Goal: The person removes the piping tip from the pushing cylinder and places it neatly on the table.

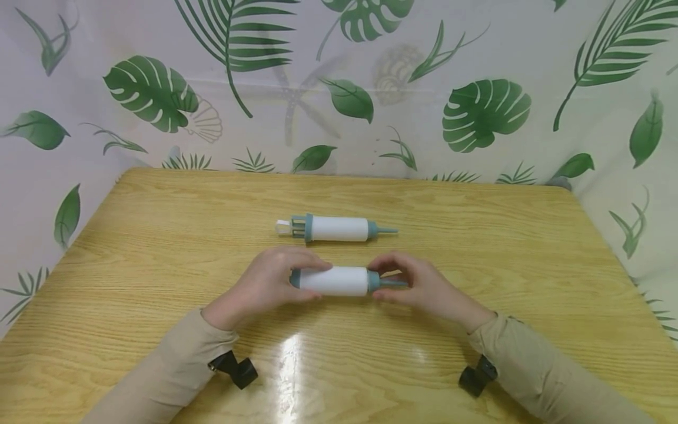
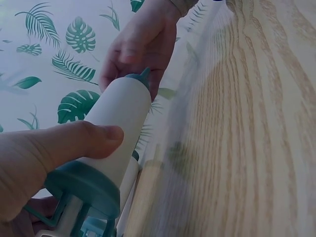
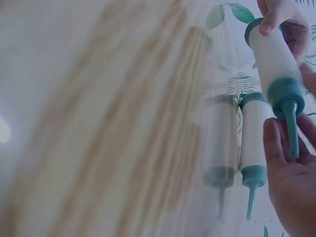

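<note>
Between my two hands is a white syringe-like tube point(image 1: 339, 281) with a teal collar and a thin teal nozzle point(image 1: 393, 283) pointing right. My left hand point(image 1: 270, 280) grips its collar end, thumb point(image 2: 101, 140) laid along the white barrel. Below that thumb, the left wrist view shows a slotted teal end piece point(image 2: 84, 190). My right hand point(image 1: 415, 282) surrounds the nozzle end with fingers spread; in the right wrist view its fingers point(image 3: 274, 140) lie beside the teal cap point(image 3: 285, 96). Whether they touch the cap is hard to tell.
A second white syringe-like tube point(image 1: 340, 228) with teal ends lies behind the held one, its nozzle also pointing right. Both rest over a wood-grain table point(image 1: 185, 229). A leaf-patterned cloth point(image 1: 402, 123) hangs along the table's back edge.
</note>
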A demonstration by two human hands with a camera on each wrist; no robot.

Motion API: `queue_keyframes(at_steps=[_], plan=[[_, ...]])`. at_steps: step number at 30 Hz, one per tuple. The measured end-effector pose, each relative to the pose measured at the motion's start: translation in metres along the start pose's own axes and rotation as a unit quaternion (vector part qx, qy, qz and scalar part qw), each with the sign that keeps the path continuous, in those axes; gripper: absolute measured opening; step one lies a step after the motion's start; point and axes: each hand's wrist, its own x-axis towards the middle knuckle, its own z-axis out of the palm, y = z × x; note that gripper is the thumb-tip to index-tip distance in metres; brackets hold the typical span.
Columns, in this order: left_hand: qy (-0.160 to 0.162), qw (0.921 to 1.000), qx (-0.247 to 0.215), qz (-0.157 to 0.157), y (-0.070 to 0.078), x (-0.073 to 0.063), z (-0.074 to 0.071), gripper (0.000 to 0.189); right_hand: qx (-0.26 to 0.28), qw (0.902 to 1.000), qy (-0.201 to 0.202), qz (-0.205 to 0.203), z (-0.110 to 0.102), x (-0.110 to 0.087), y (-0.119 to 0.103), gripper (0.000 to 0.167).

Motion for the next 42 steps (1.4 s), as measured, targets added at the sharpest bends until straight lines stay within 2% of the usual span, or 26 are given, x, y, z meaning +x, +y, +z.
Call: queue_keyframes(at_steps=[4, 8, 19, 27, 35, 42], plan=[[-0.001, 1.0000, 0.006, -0.004, 0.0003, -0.0002, -0.0003, 0.043, -0.012, 0.9992, -0.006, 0.039, -0.0003, -0.0005, -0.0027, 0.036], [-0.003, 1.0000, 0.004, -0.008, 0.0009, -0.0005, -0.0007, 0.043, -0.024, 0.9977, -0.016, 0.061, -0.0007, -0.0012, -0.0028, 0.037], [-0.002, 1.0000, 0.003, -0.002, 0.0005, -0.0007, -0.0002, 0.042, 0.003, 0.9997, -0.008, 0.022, 0.0004, -0.0021, 0.0009, 0.034], [-0.002, 0.9999, 0.011, -0.004, 0.0009, -0.0012, -0.0001, 0.043, 0.023, 0.9996, -0.015, -0.009, 0.0007, -0.0016, 0.0008, 0.040], [-0.002, 0.9999, 0.010, -0.009, 0.0015, -0.0015, -0.0004, 0.042, -0.019, 0.9979, -0.040, 0.047, -0.0012, -0.0011, 0.0005, 0.043], [-0.001, 0.9999, 0.012, -0.009, 0.0000, -0.0014, 0.0000, 0.042, -0.041, 0.9962, -0.047, 0.061, -0.0010, 0.0000, 0.0014, 0.041]])
